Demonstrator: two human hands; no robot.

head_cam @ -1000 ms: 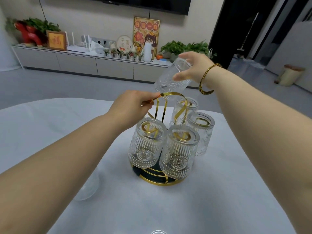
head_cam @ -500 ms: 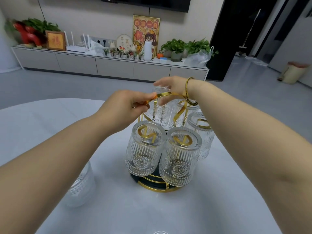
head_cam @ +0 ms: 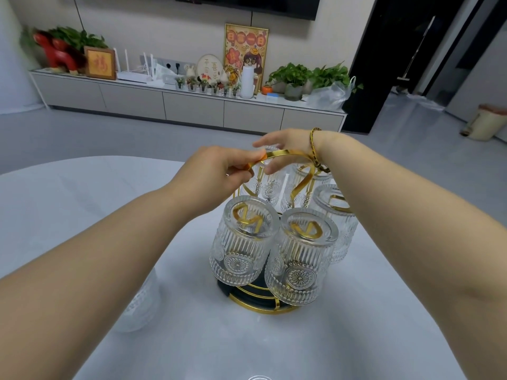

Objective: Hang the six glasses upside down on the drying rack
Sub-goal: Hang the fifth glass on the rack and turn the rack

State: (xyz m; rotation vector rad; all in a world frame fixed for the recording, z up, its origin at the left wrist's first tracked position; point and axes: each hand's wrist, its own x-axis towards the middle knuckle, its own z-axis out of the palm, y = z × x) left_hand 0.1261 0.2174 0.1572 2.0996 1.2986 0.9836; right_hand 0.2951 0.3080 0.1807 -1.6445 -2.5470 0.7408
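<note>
Gripping the gold metal loop handle (head_cam: 285,154) of the gold wire drying rack (head_cam: 263,303), the left hand (head_cam: 219,171) is seen closed, thumb and fingers pinched on the left end of the loop. No brand is readable on rack or glasses; a gold character on red is carried by the small wooden framed picture (head_cam: 99,63) on the far sideboard (head_cam: 192,108), and characters are shown on the tall red-and-gold poster (head_cam: 246,54), too small to be read.

The right hand (head_cam: 279,149) is reached over the far side of the rack, fingers curled down around the clear ribbed glass at the back left (head_cam: 267,182), which is held upside down just beneath the loop; whether it is fully seated on its prong cannot be told, as the loop and both hands stand in front of it. A braided gold-and-dark bracelet (head_cam: 314,149) is worn on that wrist.

Four more clear ribbed glasses are hung upside down: the front left glass (head_cam: 241,242), the front right glass (head_cam: 299,256), the right glass (head_cam: 337,215) half hidden by the right forearm, and the back glass (head_cam: 301,187) behind the handle.

A sixth clear glass (head_cam: 142,305) is stood on the pale grey round table (head_cam: 82,193) toward its near left edge, well apart from the rack and partly covered by the left forearm. Another glass rim (head_cam: 259,377) is glimpsed at the near edge.
</note>
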